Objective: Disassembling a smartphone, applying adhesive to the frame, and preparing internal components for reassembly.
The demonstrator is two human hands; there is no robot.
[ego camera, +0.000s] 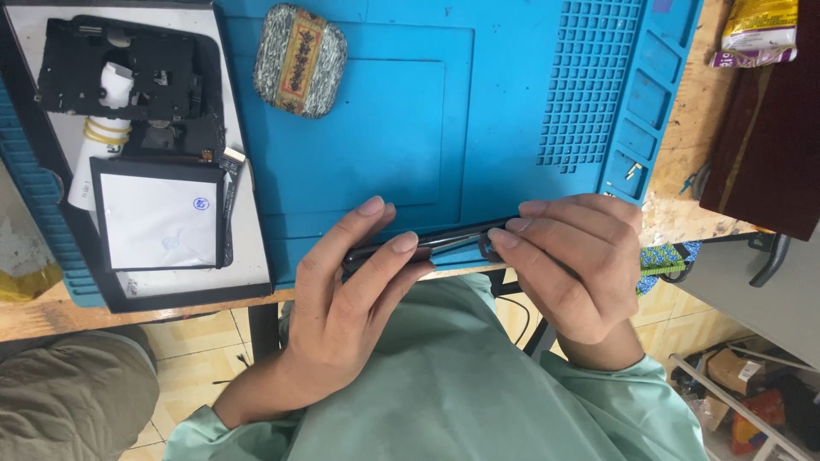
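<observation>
**Both hands gripping a slim dark phone at the mat's near edge**

The left hand [359,282] is pinching the phone [427,243] edge-on, thumb above, fingers curled beneath; the right hand [572,256] is pressing bunched fingertips onto its other end; the device is hovering over the blue work mat [478,102]; a patterned tin [301,60] and a tray [248,256] of parts are lying beyond.

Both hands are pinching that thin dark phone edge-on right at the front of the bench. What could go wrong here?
The dark phone is held edge-on between the left hand and right hand, right over the front edge of the blue mat. A slip could drop it past the bench to the tiled floor. Hard squeezing at both ends might bend or crack it. A sideways sweep could also knock the loose black frame on the tray.
</observation>
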